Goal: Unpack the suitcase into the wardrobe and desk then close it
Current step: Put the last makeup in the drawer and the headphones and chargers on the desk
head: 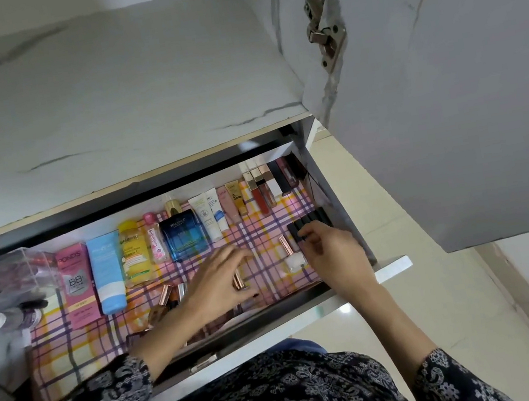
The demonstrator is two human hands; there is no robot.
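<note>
In the open drawer point(354, 276), the right hand point(332, 252) pinches a row of black lipstick tubes point(310, 224) at the right wall; the left hand point(217, 282) holds a rose-gold tube point(239, 280) mid-drawer, long axis front-to-back.

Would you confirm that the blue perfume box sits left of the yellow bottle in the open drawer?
Not quite: the head view shows the blue perfume box right of the yellow bottle, with a small pink bottle between them, in the open drawer.
</note>
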